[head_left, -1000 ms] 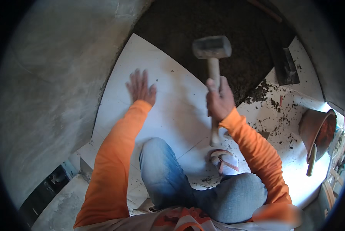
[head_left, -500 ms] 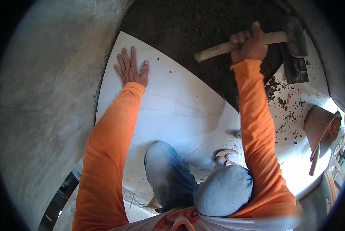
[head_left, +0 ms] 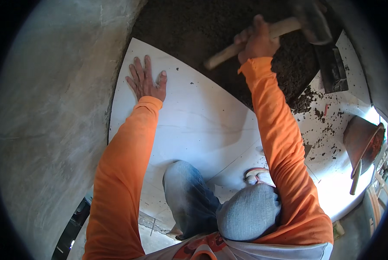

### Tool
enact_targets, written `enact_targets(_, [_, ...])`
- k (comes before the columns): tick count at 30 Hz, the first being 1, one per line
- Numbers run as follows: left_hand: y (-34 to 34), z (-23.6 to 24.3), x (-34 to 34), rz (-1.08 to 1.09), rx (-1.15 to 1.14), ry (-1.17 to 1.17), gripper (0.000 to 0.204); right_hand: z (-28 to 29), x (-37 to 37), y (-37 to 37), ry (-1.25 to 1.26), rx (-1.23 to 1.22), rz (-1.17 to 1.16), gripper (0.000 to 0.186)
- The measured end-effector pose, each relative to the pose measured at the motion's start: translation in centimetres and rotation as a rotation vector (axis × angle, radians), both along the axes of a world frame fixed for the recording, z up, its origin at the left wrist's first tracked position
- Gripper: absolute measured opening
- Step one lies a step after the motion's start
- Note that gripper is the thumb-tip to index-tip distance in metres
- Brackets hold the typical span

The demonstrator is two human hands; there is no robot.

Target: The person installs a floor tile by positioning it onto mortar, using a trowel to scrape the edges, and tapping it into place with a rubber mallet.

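Observation:
My left hand (head_left: 145,80) lies flat with fingers spread on a large white tile (head_left: 185,99), close to its far left corner. In my right hand (head_left: 259,42) is a mallet (head_left: 285,27), gripped round the middle of its pale wooden handle. Its dark, thick head points right and is slightly blurred. The mallet is raised over dark, crumbly bedding (head_left: 181,26) beyond the tile's far edge. Past the right hand, a dark block-like tool (head_left: 334,71) rests where the bedding meets more white tile.
A rough grey wall (head_left: 59,95) rises along the left. Crumbs of the dark mix litter the tile (head_left: 308,130) at right. A reddish-brown bucket (head_left: 362,141) with a stick-like handle leans there. My jeans-covered knees (head_left: 248,212) and a sandalled foot (head_left: 259,177) are close in front.
My right hand and the mallet have shifted left and farther away, still over the bedding. My left hand stays flat on the tile at nearly the same spot.

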State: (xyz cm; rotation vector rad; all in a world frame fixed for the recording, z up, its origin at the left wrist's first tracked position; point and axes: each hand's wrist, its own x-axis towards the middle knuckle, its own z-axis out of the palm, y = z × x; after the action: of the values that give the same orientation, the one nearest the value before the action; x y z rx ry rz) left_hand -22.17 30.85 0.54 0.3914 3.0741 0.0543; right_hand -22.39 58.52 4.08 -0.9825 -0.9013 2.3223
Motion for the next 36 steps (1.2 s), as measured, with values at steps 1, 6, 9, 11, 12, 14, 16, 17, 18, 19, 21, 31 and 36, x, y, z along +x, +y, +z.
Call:
enact_targets(1, [0.1, 0.1, 0.4, -0.005, 0.016, 0.005, 0.069, -0.3, 0.0, 0.2, -0.003, 0.040, -0.037, 0.016])
enact_targets(6, [0.8, -1.1, 0.2, -0.025, 0.038, 0.037, 0.070, 0.1, -0.2, -0.2, -0.103, 0.134, -0.032, 0.019])
enact_targets(9, [-0.9, -1.6, 0.7, -0.029, 0.002, 0.070, 0.068, 3.0, 1.8, 3.1, -0.040, 0.230, 0.047, 0.017])
enact_targets(11, [0.0, -1.3, 0.3, -0.015, 0.015, 0.098, 0.066, 3.6, 5.8, 10.5, -0.029, 0.218, 0.036, 0.022])
enact_targets(12, [-0.1, -1.7, 0.2, -0.025, 0.023, 0.092, 0.066, 5.2, 9.0, 13.6, -0.073, 0.162, 0.089, 0.029])
enact_targets(14, [-0.8, -1.7, 0.3, -0.006, 0.006, 0.115, 0.063, 10.8, 15.4, 15.3, -0.338, 0.091, 0.192, 0.018])
enact_targets(16, [-0.3, -1.5, 1.0, 0.074, 0.020, 0.124, 0.063, 12.2, 23.4, 17.7, -0.391, -0.005, 0.313, 0.022])
enact_targets(17, [0.2, -1.6, 1.6, 0.158, 0.035, 0.117, 0.062, 12.8, 27.0, 18.2, -0.398, -0.060, 0.332, 0.022])
enact_targets(18, [1.3, -1.6, 3.0, 0.149, 0.033, 0.132, 0.062, 13.2, 29.8, 18.4, -0.399, -0.117, 0.354, 0.022])
enact_targets(19, [2.7, -1.8, 5.3, 0.240, -0.018, 0.099, 0.062, 13.8, 31.2, 17.5, -0.505, -0.141, 0.242, 0.021])
enact_targets(21, [5.4, -2.4, 11.8, 0.298, -0.086, 0.040, 0.063, 11.7, 35.2, 17.5, -0.384, -0.293, 0.047, 0.019])
enact_targets(31, [19.0, 1.8, 31.5, -0.452, 0.199, -0.406, 0.066, 13.7, 39.9, 14.0, 0.002, -0.566, 0.198, 0.018])
enact_targets(36, [17.1, 1.9, 29.2, -0.549, 0.068, -0.289, 0.063, 8.1, 39.8, 13.5, -0.237, 0.478, 0.700, 0.024])
